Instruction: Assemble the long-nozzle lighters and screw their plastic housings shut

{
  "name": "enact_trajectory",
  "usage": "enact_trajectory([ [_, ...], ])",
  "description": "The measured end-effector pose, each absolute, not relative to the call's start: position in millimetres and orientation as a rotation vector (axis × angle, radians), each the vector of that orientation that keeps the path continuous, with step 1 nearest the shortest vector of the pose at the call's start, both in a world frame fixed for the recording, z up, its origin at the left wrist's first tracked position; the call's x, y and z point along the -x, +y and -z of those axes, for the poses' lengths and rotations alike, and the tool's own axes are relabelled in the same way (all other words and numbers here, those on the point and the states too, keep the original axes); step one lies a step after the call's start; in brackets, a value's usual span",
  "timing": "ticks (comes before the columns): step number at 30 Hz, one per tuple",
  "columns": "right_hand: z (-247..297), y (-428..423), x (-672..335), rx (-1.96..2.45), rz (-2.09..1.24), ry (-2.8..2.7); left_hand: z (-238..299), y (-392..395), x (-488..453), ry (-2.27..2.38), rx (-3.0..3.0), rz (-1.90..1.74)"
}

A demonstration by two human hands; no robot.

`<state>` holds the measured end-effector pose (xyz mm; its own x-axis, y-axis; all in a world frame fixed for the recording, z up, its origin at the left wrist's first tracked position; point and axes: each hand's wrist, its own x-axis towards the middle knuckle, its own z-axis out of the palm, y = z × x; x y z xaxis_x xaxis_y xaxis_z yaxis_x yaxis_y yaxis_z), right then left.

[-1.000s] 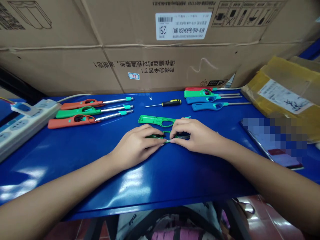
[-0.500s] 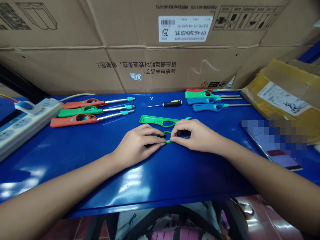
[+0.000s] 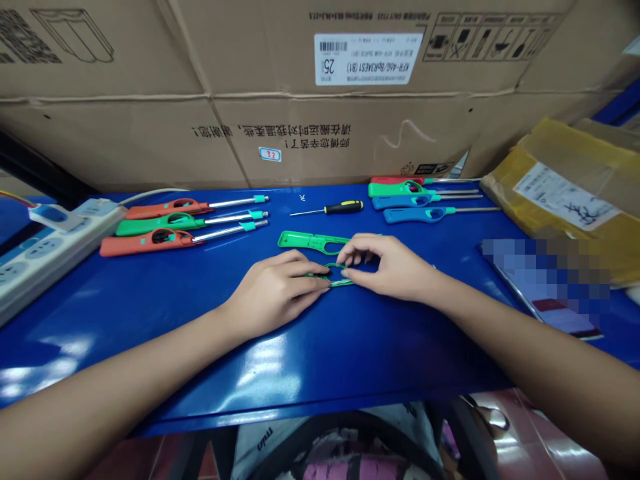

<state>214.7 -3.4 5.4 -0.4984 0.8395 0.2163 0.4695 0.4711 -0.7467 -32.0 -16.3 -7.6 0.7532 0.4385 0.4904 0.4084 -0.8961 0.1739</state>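
Left hand (image 3: 280, 287) pinching green lighter half (image 3: 341, 283), just in front of green casing (image 3: 304, 240); right hand (image 3: 387, 270) curling narrowly parted there, touch unclear. Blue surface (image 3: 340, 347) spreading from casing to near edge (image 3: 320, 407).

The blue table (image 3: 200, 383) before me looks smooth and glossy, throwing back the light. I see smooth plastic on the orange lighter (image 3: 135, 245) and green shell half (image 3: 299, 239), polished metal on the lighter's rod (image 3: 220, 232), matt cardboard on the box (image 3: 270, 103), paper on its label (image 3: 367, 59).
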Motion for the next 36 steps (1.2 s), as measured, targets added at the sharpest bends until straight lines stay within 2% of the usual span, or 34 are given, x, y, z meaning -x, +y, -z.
enact_trajectory([
  [6,-19,21,-255,1.338,-0.270,-2.180,8,-17,33,0.714,-2.793,-0.867],
  [13,-14,30,-266,1.442,-0.467,-2.332,2,-16,37,0.793,-2.669,-0.874],
  [20,-17,26,-260,1.356,-0.412,-2.296,-2,-15,43,0.926,-2.803,-0.740],
  [23,-25,17,-252,1.180,-0.504,-2.196,1,-14,42,0.939,-2.784,-0.768],
  [27,-28,-5,-229,1.006,-0.640,-2.068,1,-16,38,0.903,-2.703,-1.001],
  [33,-21,-27,-198,1.052,-1.238,-1.823,-5,-21,33,0.691,-2.714,-1.263],
  [36,-18,-27,-194,1.038,-1.406,-1.797,-6,-22,31,0.607,-2.683,-1.281],
])
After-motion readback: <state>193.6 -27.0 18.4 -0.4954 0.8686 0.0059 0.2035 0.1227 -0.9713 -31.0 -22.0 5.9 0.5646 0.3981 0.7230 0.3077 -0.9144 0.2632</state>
